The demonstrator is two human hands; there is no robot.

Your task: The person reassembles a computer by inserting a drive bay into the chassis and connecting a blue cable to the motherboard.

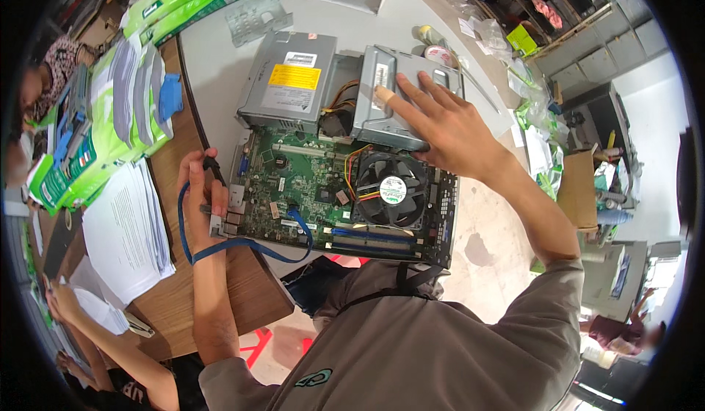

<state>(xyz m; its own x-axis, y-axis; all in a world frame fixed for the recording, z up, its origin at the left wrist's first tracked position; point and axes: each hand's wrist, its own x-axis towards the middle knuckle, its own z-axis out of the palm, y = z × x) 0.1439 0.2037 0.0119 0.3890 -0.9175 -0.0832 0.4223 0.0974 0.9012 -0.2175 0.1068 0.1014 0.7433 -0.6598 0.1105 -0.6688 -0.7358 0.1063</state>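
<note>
An opened desktop computer with a green motherboard (312, 172) lies before me. My right hand (459, 136) rests spread on the silver metal drive bay (389, 106), a band wrapped round one fingertip. At the computer's left edge my left hand (198, 191) grips the black-ended blue data cable (242, 242), its fingers closed beside the rear ports. The cable loops down and back up to the motherboard, where its other end meets the board. A black cooling fan (393, 189) sits right of the board's middle. Behind the board stands a silver power supply (288, 81) with a yellow label.
Left, a brown wooden desk (253, 293) holds stacked papers (128, 224) and green-and-white packages (110, 150). A perforated metal bracket (257, 18) and a tape roll (439, 55) lie on the grey tabletop (338, 15). Another person's arm (110, 334) reaches in at lower left.
</note>
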